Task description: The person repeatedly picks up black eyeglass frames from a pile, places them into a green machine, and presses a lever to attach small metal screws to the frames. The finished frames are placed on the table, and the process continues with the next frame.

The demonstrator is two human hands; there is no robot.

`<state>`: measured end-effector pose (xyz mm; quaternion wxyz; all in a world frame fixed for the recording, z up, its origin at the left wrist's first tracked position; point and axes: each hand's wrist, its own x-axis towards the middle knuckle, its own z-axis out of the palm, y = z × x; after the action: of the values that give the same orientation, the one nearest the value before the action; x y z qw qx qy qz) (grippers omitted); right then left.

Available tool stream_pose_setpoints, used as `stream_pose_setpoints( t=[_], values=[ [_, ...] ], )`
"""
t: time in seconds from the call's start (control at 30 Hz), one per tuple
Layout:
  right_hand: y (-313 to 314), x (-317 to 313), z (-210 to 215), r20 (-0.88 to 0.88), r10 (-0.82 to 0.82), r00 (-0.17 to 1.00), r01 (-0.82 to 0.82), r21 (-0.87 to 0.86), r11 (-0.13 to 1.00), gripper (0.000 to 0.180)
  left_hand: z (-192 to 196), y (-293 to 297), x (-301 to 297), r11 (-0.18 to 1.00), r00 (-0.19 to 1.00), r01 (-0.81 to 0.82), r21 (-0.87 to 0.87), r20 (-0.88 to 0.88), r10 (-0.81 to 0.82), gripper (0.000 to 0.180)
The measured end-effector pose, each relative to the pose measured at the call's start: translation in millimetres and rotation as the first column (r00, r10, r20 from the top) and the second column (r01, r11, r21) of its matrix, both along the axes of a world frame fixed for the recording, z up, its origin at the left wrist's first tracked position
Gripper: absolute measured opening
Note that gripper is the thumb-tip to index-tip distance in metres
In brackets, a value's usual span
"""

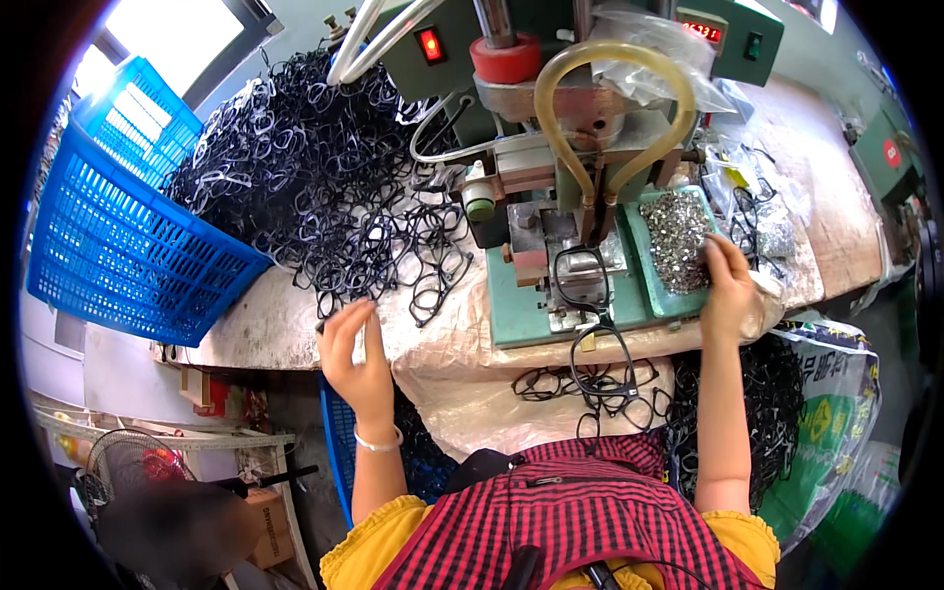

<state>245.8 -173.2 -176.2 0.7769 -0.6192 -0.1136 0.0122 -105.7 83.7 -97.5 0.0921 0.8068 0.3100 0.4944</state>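
Observation:
A black eyeglass frame (627, 366) sits tilted in the press (580, 270), one rim under its head and the other hanging over the front edge. My right hand (730, 290) is at the right rim of a green tray (641, 258) filled with small metal parts (677, 236). Its thumb and fingers are pinched together; what they hold, if anything, is too small to make out. My left hand (356, 359) is raised at the table's front edge with fingers stretched out and thumb apart. Just beyond it lie loose black eyeglass frames (433, 270), spreading from a large pile (285, 147).
Blue plastic baskets (147, 236) stand at the left of the pile. More eyeglass frames (639, 403) lie before my apron, and a sack (826, 393) sits below at right. A yellowish hose (615, 49) loops over the press. At lower left is a fan (138, 467).

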Motion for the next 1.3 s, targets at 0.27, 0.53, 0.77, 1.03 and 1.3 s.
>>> stream_pose_setpoints(
  t=[0.27,0.53,0.77,1.03,1.3],
  values=[
    [55,-16,37,0.17,0.093,0.981,-0.066,-0.158,0.985,0.014,-37,88,64,0.911,0.767,0.393,0.121,-0.59,-0.253,0.038],
    [-25,-34,23,0.302,-0.014,0.953,0.132,-0.373,0.918,0.013,-83,122,38,0.96,0.936,0.267,0.085,-0.262,-0.237,0.027],
    [51,-64,100,0.55,0.236,0.801,-0.066,-0.311,0.948,0.012,-84,113,61,0.379,0.586,0.768,-0.516,0.805,-0.091,0.024],
    [88,-82,81,0.273,0.241,0.931,-0.239,-0.042,0.97,0.037,-52,16,72,0.344,0.535,0.824,-0.45,0.819,-0.209,0.027],
    [93,-94,105,0.076,0.384,0.92,-0.391,0.215,0.895,0.043,72,-17,121,0.606,0.471,0.79,0.096,0.539,-0.699,0.02]
  ],
)
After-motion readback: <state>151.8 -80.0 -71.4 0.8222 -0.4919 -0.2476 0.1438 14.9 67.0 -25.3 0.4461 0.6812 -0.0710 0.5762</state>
